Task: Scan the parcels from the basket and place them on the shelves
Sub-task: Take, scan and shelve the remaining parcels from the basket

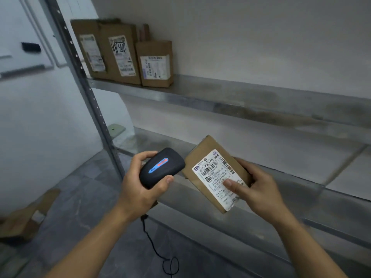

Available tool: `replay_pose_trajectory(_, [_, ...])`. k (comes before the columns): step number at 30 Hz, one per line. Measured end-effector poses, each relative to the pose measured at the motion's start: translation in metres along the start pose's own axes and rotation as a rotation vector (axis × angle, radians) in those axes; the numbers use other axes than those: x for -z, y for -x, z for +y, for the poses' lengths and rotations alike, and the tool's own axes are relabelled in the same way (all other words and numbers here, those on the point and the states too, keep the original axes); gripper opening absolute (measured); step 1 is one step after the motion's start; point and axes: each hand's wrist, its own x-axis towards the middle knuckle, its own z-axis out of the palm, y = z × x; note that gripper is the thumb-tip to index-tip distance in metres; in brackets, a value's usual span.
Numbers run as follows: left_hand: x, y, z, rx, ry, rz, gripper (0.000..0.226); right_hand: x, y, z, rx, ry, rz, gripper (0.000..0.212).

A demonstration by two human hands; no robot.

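Observation:
My left hand (140, 181) grips a black handheld scanner (161, 167) with a lit blue and red strip, its head pointing at the parcel beside it. My right hand (259, 189) holds a flat brown cardboard parcel (202, 157) tilted up, thumb pressed on its white barcode label (217, 177). Both are held in front of the lower metal shelf (291, 177). Three brown parcels (120, 55) with labels stand upright at the left end of the upper shelf (241, 101).
A perforated metal upright (88, 93) frames the shelving on the left. The scanner's black cord (154, 247) hangs down in a loop. A brown cardboard box (28, 215) lies on the grey tiled floor at the lower left. White wall behind.

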Motion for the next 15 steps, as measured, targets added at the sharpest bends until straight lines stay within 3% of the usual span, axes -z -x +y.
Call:
replay_pose_trajectory(10, [0.040,-0.036,-0.015,-0.004,0.027,0.165,0.060,-0.059,-0.054,-0.060,0.178,-0.162,0.175,0.071])
replay_pose_trajectory(15, [0.040,-0.060,-0.024,-0.036,0.014,0.186,0.061,-0.067,-0.089,-0.091,0.290,-0.223,0.246,0.056])
